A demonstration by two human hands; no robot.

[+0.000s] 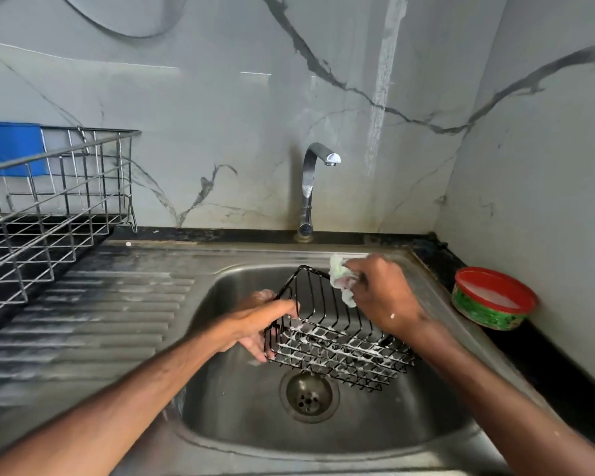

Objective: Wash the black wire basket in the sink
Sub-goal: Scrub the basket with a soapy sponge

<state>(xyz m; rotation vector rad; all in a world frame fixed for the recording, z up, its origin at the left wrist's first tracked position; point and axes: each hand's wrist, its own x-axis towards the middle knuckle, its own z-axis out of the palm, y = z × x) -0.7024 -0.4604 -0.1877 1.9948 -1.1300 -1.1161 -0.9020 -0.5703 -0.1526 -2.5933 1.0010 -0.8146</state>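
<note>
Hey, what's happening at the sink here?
A person is scrubbing a black wire basket over the steel sink. The left hand has a grip on the basket's left edge and holds it tilted above the drain. The right hand presses a soapy pale cloth against the basket's upper rim. White suds cling to the lower wires. No water runs from the tap. A round soap tub sits on the counter to the right.

the dark worktop (516, 352) holds a steel sink (220, 438) with a ribbed draining board left of its bowl. left of the sink, a wire dish rack (49, 214) stands on a black tray. right of the sink sits a red-rimmed green tub (492, 298). a tap (310, 187) rises behind the sink.
</note>
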